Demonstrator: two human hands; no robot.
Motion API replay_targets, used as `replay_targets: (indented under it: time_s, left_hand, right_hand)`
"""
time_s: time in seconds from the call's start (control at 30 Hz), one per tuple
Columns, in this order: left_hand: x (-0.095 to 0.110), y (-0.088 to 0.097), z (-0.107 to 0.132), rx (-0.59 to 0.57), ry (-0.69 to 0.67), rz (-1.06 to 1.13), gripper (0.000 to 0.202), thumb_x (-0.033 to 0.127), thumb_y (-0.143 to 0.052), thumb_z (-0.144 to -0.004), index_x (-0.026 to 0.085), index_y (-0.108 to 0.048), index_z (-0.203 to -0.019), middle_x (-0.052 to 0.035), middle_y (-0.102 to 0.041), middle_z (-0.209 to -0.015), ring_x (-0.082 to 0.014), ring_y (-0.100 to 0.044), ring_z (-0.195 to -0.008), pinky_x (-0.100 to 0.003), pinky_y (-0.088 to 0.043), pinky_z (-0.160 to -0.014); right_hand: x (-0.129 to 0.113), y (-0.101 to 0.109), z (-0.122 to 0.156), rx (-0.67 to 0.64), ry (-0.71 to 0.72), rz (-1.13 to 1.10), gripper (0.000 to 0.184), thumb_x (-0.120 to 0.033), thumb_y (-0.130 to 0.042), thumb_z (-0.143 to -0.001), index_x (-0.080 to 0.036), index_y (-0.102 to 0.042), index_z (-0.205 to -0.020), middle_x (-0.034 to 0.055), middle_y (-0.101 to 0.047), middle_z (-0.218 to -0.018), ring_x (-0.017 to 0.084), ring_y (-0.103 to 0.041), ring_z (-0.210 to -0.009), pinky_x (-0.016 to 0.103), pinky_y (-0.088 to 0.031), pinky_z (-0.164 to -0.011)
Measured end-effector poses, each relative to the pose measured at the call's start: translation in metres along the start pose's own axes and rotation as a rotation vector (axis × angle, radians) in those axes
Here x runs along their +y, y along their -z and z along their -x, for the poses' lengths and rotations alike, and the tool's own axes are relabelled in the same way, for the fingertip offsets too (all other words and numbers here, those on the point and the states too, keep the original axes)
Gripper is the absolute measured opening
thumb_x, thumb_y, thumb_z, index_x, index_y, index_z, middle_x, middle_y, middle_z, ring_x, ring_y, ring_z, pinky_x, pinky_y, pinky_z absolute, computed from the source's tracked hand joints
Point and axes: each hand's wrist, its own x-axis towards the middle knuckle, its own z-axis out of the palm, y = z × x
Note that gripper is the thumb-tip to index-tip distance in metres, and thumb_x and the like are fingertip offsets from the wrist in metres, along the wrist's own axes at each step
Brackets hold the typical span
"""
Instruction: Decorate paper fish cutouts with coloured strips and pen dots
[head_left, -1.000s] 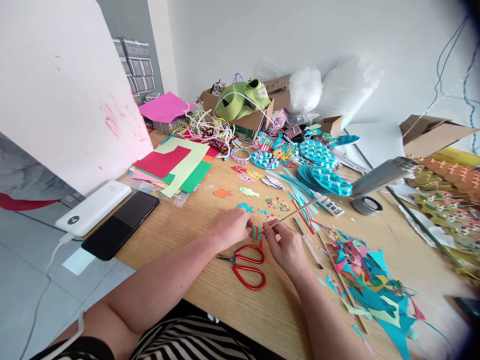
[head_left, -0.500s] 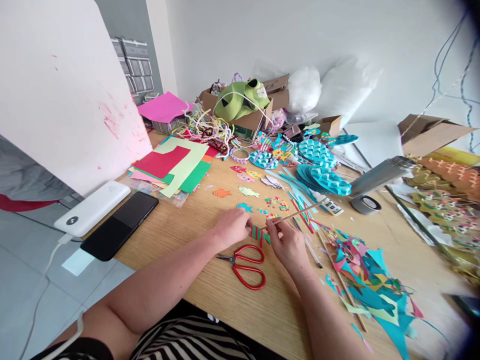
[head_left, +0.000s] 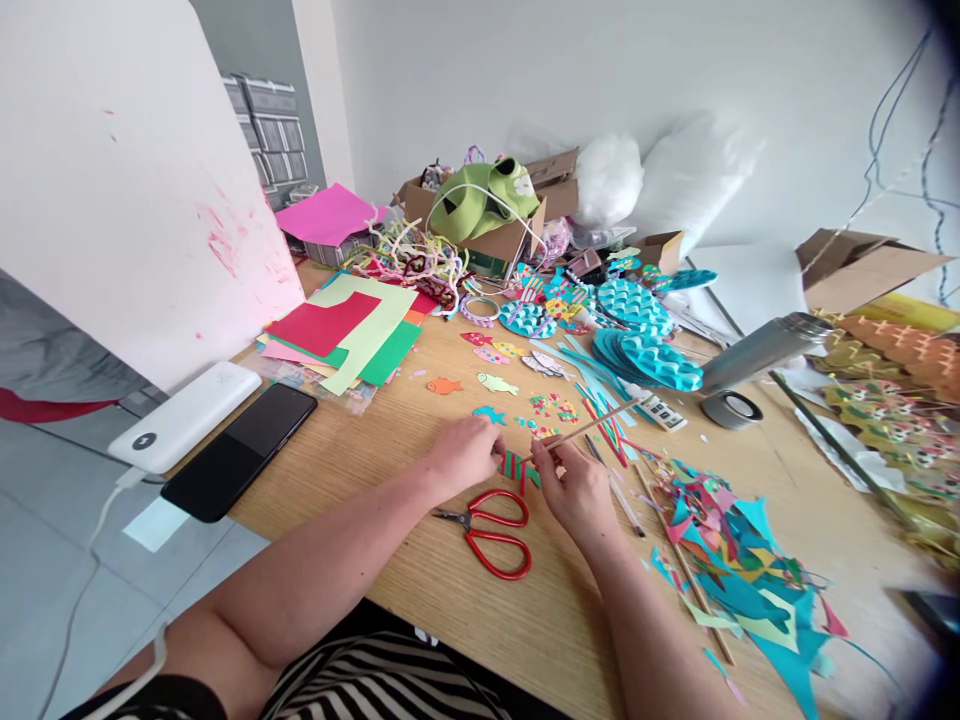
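Note:
My left hand [head_left: 463, 455] is closed, pinching the left edge of a small green paper piece with red stripes [head_left: 516, 466] on the wooden table [head_left: 390, 560]. My right hand [head_left: 574, 490] is closed on a thin wooden stick [head_left: 592, 427] that slants up to the right; its near end meets the striped piece. Red-handled scissors [head_left: 491, 530] lie shut on the table just below both hands.
Small paper fish [head_left: 497, 383] and dotted cut-outs lie beyond my hands. Teal scalloped discs [head_left: 649, 355], a scrap pile [head_left: 739, 565], a pen [head_left: 615, 485] sit right. Coloured sheets [head_left: 341, 335], a black phone [head_left: 240, 450], a white power bank [head_left: 184, 415] lie left. Cardboard boxes stand behind.
My right hand shifted slightly left and lower along the stick, and the stick's far end swung a little. My left hand stayed on the striped piece.

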Motion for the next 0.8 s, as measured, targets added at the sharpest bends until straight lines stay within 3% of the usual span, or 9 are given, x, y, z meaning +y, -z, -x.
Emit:
replay_targets:
  time_s: [0.8]
  left_hand:
    - [-0.0017, -0.0023, -0.0006, 0.015, -0.002, -0.006, 0.013, 0.021, -0.06, -0.079, 0.021, -0.072, -0.083, -0.0047, -0.07, -0.088, -0.0194, -0.066, -0.083, -0.028, -0.05, -0.078]
  right_hand:
    - [-0.0034, 0.0033, 0.0013, -0.046, 0.014, -0.015, 0.029, -0.034, -0.047, -0.093, -0.019, -0.057, -0.069, 0.0011, -0.059, -0.057, 0.012, -0.053, -0.048, 0.023, -0.037, -0.049]
